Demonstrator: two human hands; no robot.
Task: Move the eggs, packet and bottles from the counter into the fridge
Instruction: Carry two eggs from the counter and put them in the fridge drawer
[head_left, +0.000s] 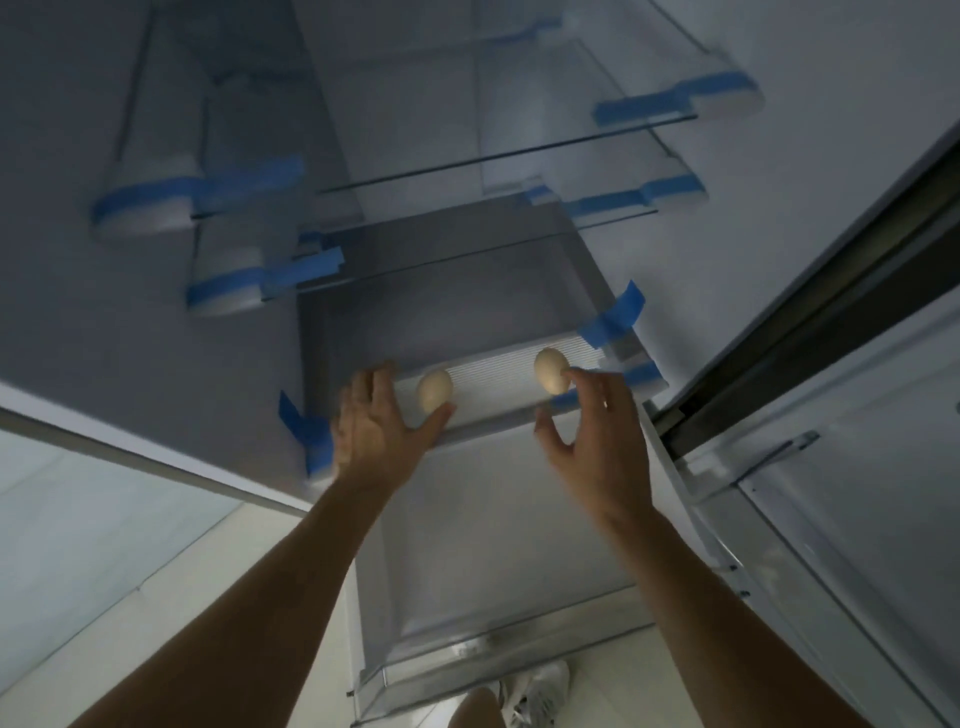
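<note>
Two pale eggs lie on the ribbed white shelf (493, 370) inside the open fridge. The left egg (435, 397) sits near the shelf's front left corner. My left hand (374, 421) is spread beside it, fingers straight, thumb tip just under the egg. The right egg (550, 370) rests toward the shelf's right side. My right hand (597, 431) hovers by it with relaxed fingers, its index fingertip at the egg's edge and the thumb apart below. Neither hand grips an egg. No packet, bottles or counter are in view.
Glass shelves (519, 156) held with blue tape (613, 317) stack above the ribbed shelf. A clear crisper drawer (493, 571) sits below it. The fridge door (857, 493) stands open on the right. A white shoe (535, 691) shows on the floor.
</note>
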